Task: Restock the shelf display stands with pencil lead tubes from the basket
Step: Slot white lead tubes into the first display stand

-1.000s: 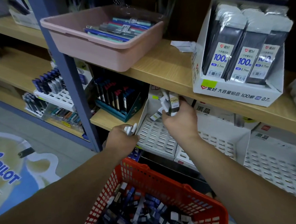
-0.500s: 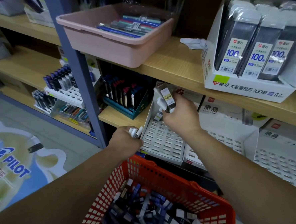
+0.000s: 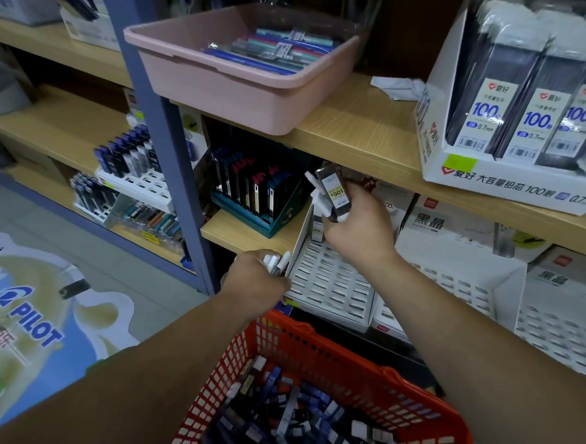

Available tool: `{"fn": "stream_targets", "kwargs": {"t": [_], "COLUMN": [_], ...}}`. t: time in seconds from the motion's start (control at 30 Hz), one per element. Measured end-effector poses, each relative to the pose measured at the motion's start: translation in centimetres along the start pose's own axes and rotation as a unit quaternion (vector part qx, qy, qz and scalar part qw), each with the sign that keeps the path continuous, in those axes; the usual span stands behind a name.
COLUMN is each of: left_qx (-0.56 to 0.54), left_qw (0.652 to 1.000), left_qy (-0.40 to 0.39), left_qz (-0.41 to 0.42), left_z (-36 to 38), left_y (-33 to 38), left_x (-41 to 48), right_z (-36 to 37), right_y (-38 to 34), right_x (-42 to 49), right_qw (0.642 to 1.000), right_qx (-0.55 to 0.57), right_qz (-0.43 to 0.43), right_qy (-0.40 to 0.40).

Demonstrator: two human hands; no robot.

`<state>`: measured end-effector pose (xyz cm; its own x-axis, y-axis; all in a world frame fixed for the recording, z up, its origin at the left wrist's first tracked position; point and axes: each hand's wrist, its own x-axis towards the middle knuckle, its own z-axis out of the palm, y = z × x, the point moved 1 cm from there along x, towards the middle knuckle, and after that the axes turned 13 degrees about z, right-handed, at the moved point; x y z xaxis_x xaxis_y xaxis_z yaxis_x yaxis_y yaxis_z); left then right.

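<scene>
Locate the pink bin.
Head view, upper centre: the pink bin sits on the upper wooden shelf, left of the white lead box.

A pink tub (image 3: 224, 94) stands on the wooden shelf (image 3: 358, 133) at 12 o'clock, with packed pens (image 3: 271, 50) lying inside. At 1 o'clock lies a crumpled white paper (image 3: 397, 87). At 2 o'clock a white carton (image 3: 513, 187) holds dark packs (image 3: 531, 109) marked 100 and 0.7mm. Just left of centre a teal box (image 3: 247, 214) holds upright dark cases. A blue post (image 3: 166, 138) rises at 10 o'clock. At 9 o'clock a white rack (image 3: 139, 181) carries blurred, perhaps blue, packs. A PILOT floor graphic (image 3: 31, 322) lies at 8 o'clock.
</scene>
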<state>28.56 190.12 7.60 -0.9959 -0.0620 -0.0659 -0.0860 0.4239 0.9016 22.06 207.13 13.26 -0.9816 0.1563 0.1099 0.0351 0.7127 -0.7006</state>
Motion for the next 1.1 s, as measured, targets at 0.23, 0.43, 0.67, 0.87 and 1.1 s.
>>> {"fn": "stream_targets", "kwargs": {"t": [0.23,0.43,0.67,0.87,1.1], "left_qx": [0.015,-0.057,-0.216,-0.211,-0.259], "left_qw": [1.000,0.998,0.969,0.958,0.950], "left_qy": [0.002,0.010,-0.123,-0.193,-0.170], "left_qz": [-0.010,0.029,0.010,-0.007,-0.035], "left_z": [-0.2,-1.2,-1.7,-1.6,-1.0], "left_y": [0.7,2.3,4.8,5.5,4.7], "left_x": [-0.3,-0.2,-0.6,-1.6,-1.1], "right_z": [0.0,-1.5,-3.1,-4.3,-5.1], "right_y": [0.0,0.2,0.1,1.2,1.8], "right_x": [-0.4,-0.7,-3.1,-3.4,-3.4], "right_qw": [0.998,0.985,0.945,0.935,0.937], "right_qx": [0.001,0.138,0.246,0.269,0.265], "right_qz": [-0.042,0.092,0.129,0.164,0.195], "right_qy": [-0.041,-0.051,-0.172,-0.160,-0.117]}}
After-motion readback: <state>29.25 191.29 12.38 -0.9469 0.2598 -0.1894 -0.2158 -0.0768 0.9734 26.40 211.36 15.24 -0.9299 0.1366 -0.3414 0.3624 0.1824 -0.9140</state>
